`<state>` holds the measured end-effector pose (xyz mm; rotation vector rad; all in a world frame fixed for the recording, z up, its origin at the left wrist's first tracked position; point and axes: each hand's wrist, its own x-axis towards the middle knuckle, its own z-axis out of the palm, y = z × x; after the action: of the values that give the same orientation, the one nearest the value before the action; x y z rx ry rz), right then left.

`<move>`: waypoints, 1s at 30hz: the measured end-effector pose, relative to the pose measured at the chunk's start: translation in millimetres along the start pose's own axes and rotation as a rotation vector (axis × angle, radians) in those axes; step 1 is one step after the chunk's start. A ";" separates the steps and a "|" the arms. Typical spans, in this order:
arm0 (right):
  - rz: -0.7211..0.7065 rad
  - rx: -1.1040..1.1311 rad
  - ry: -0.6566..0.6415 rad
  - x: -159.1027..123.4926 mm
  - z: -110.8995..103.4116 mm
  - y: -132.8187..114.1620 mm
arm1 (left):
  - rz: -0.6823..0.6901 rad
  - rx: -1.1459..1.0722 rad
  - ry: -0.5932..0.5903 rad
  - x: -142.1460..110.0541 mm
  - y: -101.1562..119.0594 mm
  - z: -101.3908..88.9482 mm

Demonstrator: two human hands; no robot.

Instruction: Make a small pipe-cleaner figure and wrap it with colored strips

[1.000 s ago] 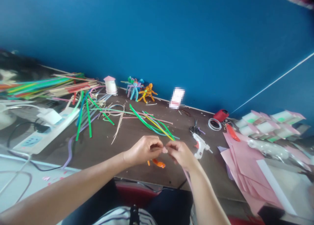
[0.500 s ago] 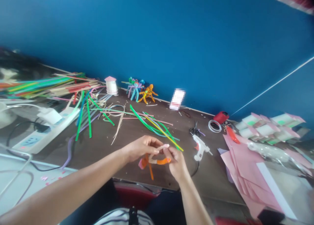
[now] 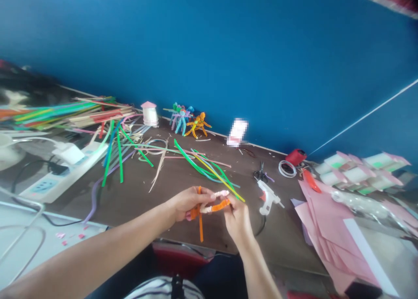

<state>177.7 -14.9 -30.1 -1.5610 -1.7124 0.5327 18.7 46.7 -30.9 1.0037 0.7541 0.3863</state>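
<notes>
Orange pipe cleaner [image 3: 219, 206] and a pale pink pipe cleaner [image 3: 222, 193] are twisted together between my hands, held over the desk, with one orange end hanging down. My left hand [image 3: 191, 204] is closed around them, fingers curled, while my right hand [image 3: 237, 218] pinches the far end. Beneath them lies a dark brown desk [image 3: 137, 207], scattered with thin pale scraps. Green and yellow pipe cleaners [image 3: 209, 170] lie at 12 o'clock, and small pipe-cleaner figures [image 3: 191, 125] stand against the wall beyond them. At 2 o'clock sit a white glue gun [image 3: 268, 196] and scissors [image 3: 260, 173], and pink paper sheets [image 3: 326, 229] spread out at 3 o'clock. A white power strip [image 3: 55, 183] lies at 9 o'clock, with a bundle of coloured strips [image 3: 65, 112] at 10 o'clock. A deep blue wall [image 3: 209, 51] rises behind the desk and fills the top of my view.
</notes>
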 end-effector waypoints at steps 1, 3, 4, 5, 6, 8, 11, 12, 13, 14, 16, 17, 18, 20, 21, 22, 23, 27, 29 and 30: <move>-0.018 -0.025 -0.021 -0.3 -1.5 -0.7 | -0.002 0.087 0.007 -0.3 2.5 0.5; -0.049 -0.067 -0.058 -0.7 -4.7 -1.8 | 0.023 0.219 -0.036 -1.6 6.9 1.5; -0.063 -0.084 -0.071 -0.8 -6.3 -2.1 | 0.040 0.255 -0.063 -2.5 8.6 2.2; -0.078 -0.096 -0.079 -0.9 -7.5 -2.1 | 0.054 0.272 -0.073 -3.4 10.0 3.2; -0.093 -0.105 -0.089 -1.0 -8.5 -2.1 | 0.059 0.278 -0.059 -4.1 11.0 4.6; -0.108 -0.131 -0.095 -1.5 -9.1 -1.8 | 0.061 0.265 0.019 -4.7 11.8 8.3; -0.105 -0.203 -0.103 -3.3 -6.9 -2.2 | 0.074 0.232 0.140 -3.6 10.6 14.4; -0.099 -0.235 -0.107 -4.1 -5.8 -2.6 | 0.081 0.229 0.171 -2.9 9.8 15.9; -0.091 -0.268 -0.111 -5.1 -4.7 -3.2 | 0.089 0.236 0.196 -2.2 9.0 17.0; -0.082 -0.303 -0.121 -6.1 -3.9 -3.9 | 0.095 0.257 0.210 -1.6 8.0 17.5; -0.065 -0.367 -0.141 -8.0 -2.8 -5.6 | 0.118 0.321 0.223 -0.5 6.2 17.4; -0.060 -0.391 -0.151 -8.9 -2.7 -6.5 | 0.149 0.356 0.232 -0.1 5.3 17.1; -0.057 -0.408 -0.160 -9.6 -2.8 -7.6 | 0.193 0.392 0.245 0.3 4.5 16.8; -0.053 -0.419 -0.176 -10.5 -3.1 -9.8 | 0.300 0.448 0.290 0.5 3.6 17.0; -0.053 -0.416 -0.181 -10.7 -3.3 -10.9 | 0.343 0.465 0.312 0.4 3.5 17.5; -0.052 -0.410 -0.185 -10.9 -3.5 -12.1 | 0.367 0.474 0.326 0.3 3.7 18.2; -0.050 -0.403 -0.185 -11.0 -3.6 -13.2 | 0.367 0.471 0.328 0.0 4.1 19.1; -0.048 -0.358 -0.171 -11.5 -3.8 -16.3 | 0.329 0.430 0.302 0.4 4.1 21.6; -0.046 -0.338 -0.178 -12.2 -3.7 -17.0 | 0.362 0.437 0.322 1.6 1.8 21.6; -0.044 -0.334 -0.182 -12.7 -3.5 -17.2 | 0.380 0.452 0.342 2.2 0.4 21.4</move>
<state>168.7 -30.8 -18.3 -1.7429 -2.0526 0.3903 35.7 35.1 -24.6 1.5392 0.9839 0.7511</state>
